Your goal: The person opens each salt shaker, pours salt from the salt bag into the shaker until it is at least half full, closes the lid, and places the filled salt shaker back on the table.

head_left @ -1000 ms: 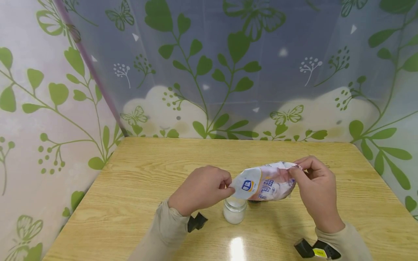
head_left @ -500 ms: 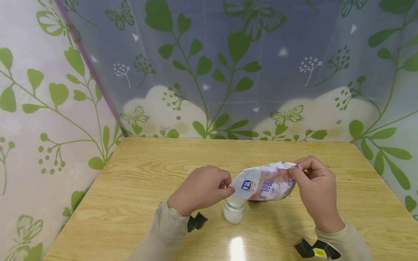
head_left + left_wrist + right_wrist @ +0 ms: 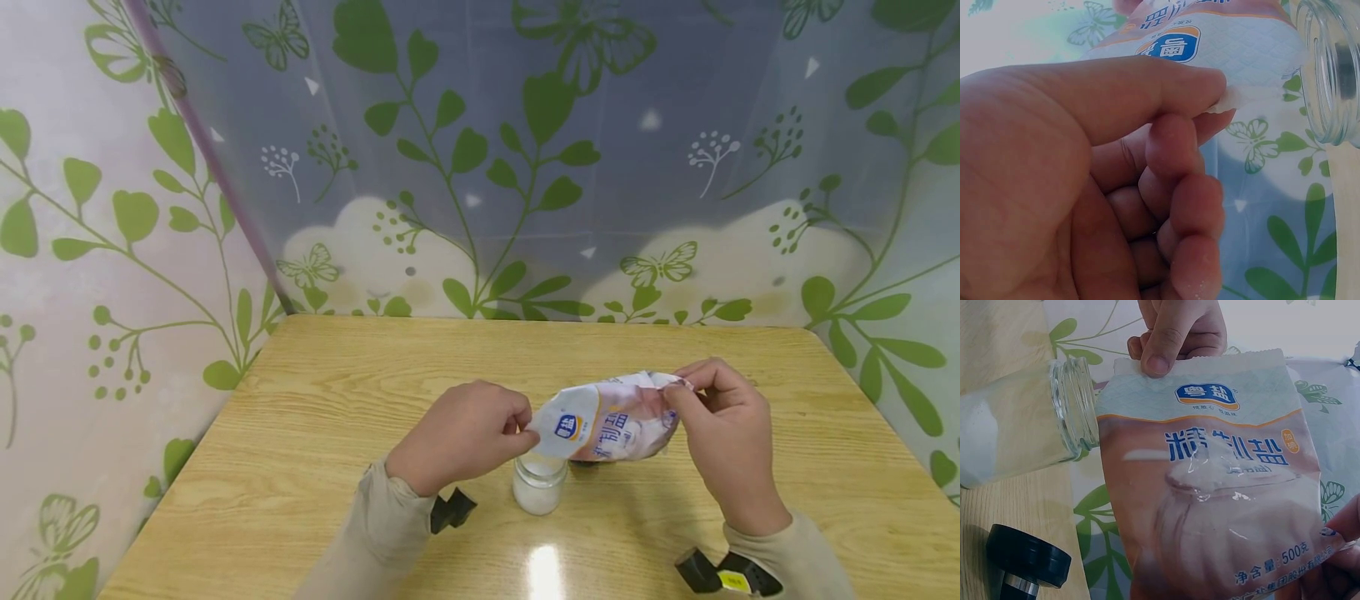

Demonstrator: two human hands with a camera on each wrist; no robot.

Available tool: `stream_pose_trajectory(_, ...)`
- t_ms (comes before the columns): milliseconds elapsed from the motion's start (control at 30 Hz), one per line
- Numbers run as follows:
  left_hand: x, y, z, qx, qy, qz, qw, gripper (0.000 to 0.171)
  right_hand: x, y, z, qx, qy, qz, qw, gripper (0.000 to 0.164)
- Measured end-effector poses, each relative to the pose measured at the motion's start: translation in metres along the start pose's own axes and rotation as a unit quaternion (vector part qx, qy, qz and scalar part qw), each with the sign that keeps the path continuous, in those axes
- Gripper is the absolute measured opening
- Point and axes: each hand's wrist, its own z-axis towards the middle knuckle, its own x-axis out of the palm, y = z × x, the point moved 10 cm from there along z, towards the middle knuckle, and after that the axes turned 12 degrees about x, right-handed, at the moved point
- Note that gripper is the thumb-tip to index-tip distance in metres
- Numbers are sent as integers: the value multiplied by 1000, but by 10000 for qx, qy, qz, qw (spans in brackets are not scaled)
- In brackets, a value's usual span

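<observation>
A white and pinkish salt bag (image 3: 611,425) with blue lettering is stretched between both hands, tilted above the table. Pinched in my left hand (image 3: 468,433) is one corner of the bag's sealed-looking end, seen in the left wrist view between thumb (image 3: 1191,84) and forefinger. My right hand (image 3: 727,442) grips the opposite, crumpled end by a corner. Just under the bag's left part stands a lidless glass jar (image 3: 538,492), white grains inside. The right wrist view shows the bag's printed face (image 3: 1210,481) next to the jar's threaded mouth (image 3: 1075,409).
A black round object with a silvery band (image 3: 1029,556) stands near the jar; in the head view the bag mostly covers it. The wooden table (image 3: 360,358) meets a leaf-and-butterfly patterned cloth (image 3: 465,167) at the back. Black devices (image 3: 452,510) sit on both wrists.
</observation>
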Motion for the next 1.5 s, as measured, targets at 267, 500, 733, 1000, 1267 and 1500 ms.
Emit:
stream_pose_trajectory(267,0,-1,0,20,37,1,10000,18,0,0,0,-22,-4,24,10000,15)
stream_pose_trajectory(500,1,-1,0,10,65,3,10000,18,0,0,0,8,4,36,10000,15)
stream_pose_trajectory(733,1,-1,0,-5,66,-6,10000,18,0,-1,0,46,-6,37,10000,15)
stream_pose_trajectory(1000,1,-1,0,-17,63,0,10000,18,0,1,-1,12,-6,21,10000,15)
stream_pose_trajectory(1267,1,-1,0,-27,74,-31,10000,19,0,-1,0,70,-6,73,9999,15)
stream_pose_trajectory(1500,1,0,0,-61,88,-21,9999,19,0,0,0,44,3,98,9999,15)
